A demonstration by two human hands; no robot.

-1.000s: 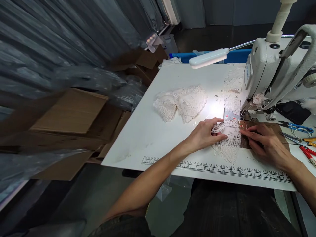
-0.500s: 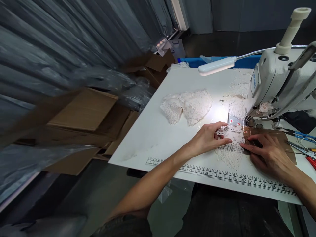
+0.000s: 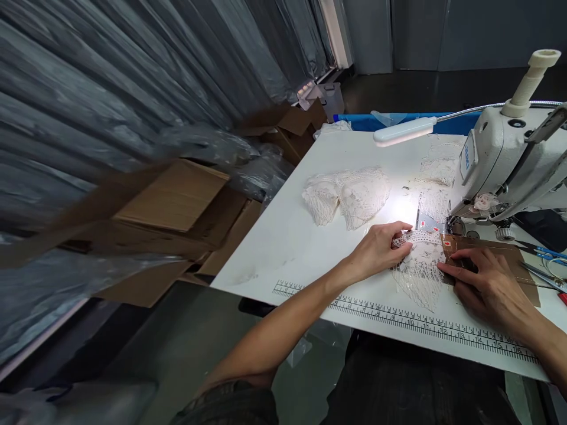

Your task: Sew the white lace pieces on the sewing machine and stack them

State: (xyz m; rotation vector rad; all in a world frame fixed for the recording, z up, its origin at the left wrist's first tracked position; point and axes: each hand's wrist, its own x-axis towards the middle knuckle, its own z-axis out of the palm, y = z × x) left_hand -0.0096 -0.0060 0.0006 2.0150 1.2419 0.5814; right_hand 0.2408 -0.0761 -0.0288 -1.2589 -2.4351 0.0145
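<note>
A strip of white lace [image 3: 419,265] with a scalloped, openwork lower part lies just in front of the sewing machine's needle area [image 3: 450,223]. The thumb and fingers of my left hand [image 3: 376,251] pinch its upper left edge. My right hand [image 3: 487,277] rests palm down on a brown plate [image 3: 509,254], its fingers stretched apart, one fingertip touching the lace's right edge. More white lace [image 3: 434,200] lies behind the metal needle plate. Whether the needle is in the fabric is too small to tell.
A white lace bra-cup piece [image 3: 349,192] lies on the white table [image 3: 283,248], left of the sewing machine [image 3: 491,153]. A lamp [image 3: 405,131] hangs above. Scissors [image 3: 543,274] and blue-handled snips [image 3: 549,254] lie at right. Cardboard boxes [image 3: 172,195] stand left of the table.
The lace's upper edge, raised in a loop at my left fingers before, now lies flatter. My hands keep nearly the same place on the table; the whole view has shifted slightly.
</note>
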